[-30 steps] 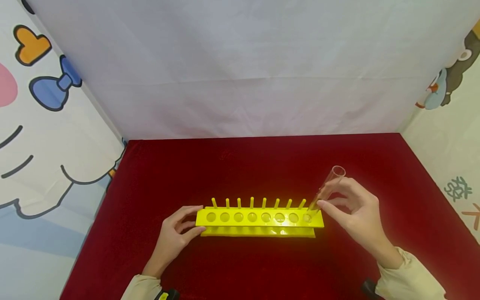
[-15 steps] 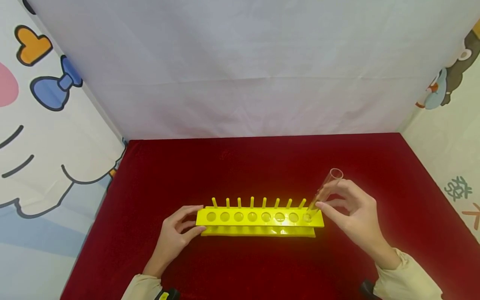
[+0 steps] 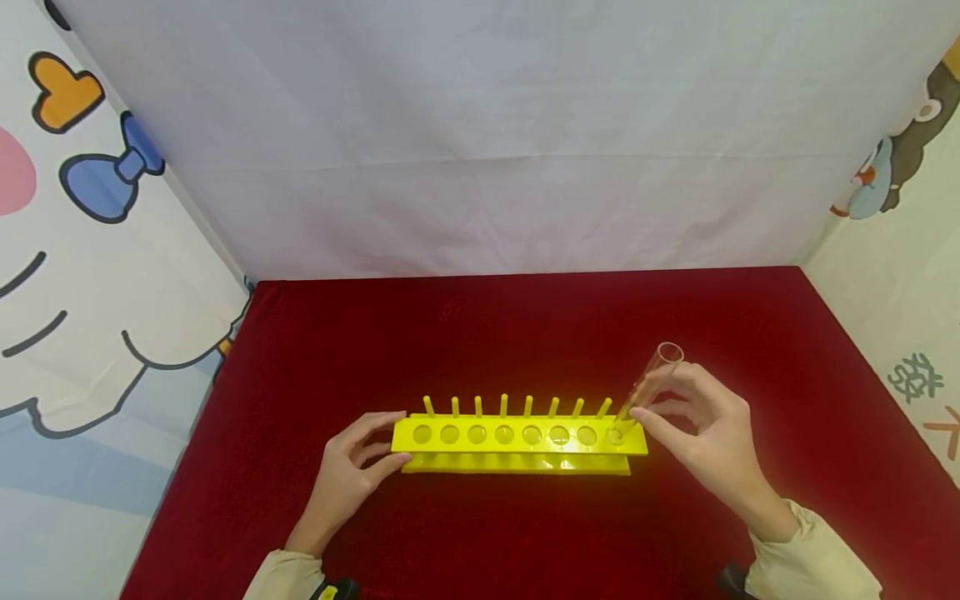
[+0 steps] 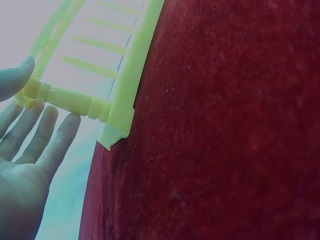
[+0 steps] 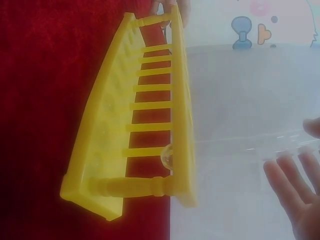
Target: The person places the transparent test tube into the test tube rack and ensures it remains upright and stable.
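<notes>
A yellow test tube rack with a row of round holes and upright pegs stands on the red cloth. My left hand grips its left end; in the left wrist view the thumb lies at the top plate and the fingertips meet the end post. Between thumb and fingers, my right hand pinches a clear glass test tube, tilted with its mouth up and to the right. The tube's rounded bottom pokes just through the rightmost hole, below the top plate, in the right wrist view.
Red cloth covers the table around the rack. A white curtain hangs behind it, and printed cartoon panels flank the left and right sides.
The test tube has slid slightly down and left at the rightmost hole, and my right hand has moved with it. My left hand and the rack have stayed put.
</notes>
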A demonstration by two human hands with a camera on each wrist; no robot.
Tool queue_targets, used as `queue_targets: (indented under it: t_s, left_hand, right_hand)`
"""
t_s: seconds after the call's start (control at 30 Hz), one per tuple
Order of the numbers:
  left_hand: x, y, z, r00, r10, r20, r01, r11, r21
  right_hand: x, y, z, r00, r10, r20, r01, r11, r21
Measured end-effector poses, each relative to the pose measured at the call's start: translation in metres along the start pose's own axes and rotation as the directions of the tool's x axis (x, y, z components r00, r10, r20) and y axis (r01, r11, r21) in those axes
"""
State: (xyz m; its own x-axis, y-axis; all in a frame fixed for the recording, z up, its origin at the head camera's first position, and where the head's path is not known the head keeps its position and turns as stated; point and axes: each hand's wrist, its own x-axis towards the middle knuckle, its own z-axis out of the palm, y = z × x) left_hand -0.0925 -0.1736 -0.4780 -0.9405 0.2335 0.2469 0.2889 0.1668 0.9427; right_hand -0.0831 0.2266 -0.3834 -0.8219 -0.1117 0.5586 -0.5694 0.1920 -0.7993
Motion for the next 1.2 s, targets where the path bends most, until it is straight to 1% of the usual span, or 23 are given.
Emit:
queue_targets:
  t_s: [0.13, 0.3, 0.43, 0.8, 1.03, 1.2]
  left_hand:
    - [-0.0002, -0.0005, -0.0001, 1.000, 0.001, 0.000, -0.001, 1.000, -0.004]
    - [-0.0005, -0.0008, -0.0001, 1.000, -0.003, -0.002, 0.003, 1.000, -0.007]
    - [-0.0004, -0.0005, 0.0001, 1.000, -0.006, -0.001, 0.006, 1.000, -0.004]
    - [-0.0002, -0.0014, -0.0001, 1.000, -0.013, -0.002, 0.013, 1.000, 0.001]
    - [-0.0005, -0.0033, -0.0001, 1.000, -0.004, -0.003, 0.004, 1.000, 0.003]
    - [-0.0003, -0.0033, -0.0002, 1.000, -0.004, -0.005, 0.004, 1.000, 0.000]
  right_hand:
    - [-0.0007, 0.0000, 0.0003, 1.000, 0.012, 0.003, -0.012, 1.000, -0.011]
    - [-0.0010, 0.0005, 0.0006, 1.000, 0.008, 0.002, -0.008, 1.000, 0.009]
    - [-0.0017, 0.0000, 0.0010, 1.000, 0.018, 0.003, -0.018, 1.000, -0.007]
    - [-0.0033, 0.0030, 0.0020, 1.000, 0.013, 0.003, -0.014, 0.999, 0.030]
    - [-0.0053, 0.0052, 0.0027, 0.999, 0.033, 0.001, -0.033, 0.999, 0.013]
    - [-0.0064, 0.0081, 0.0025, 1.000, 0.027, 0.001, -0.027, 0.999, 0.036]
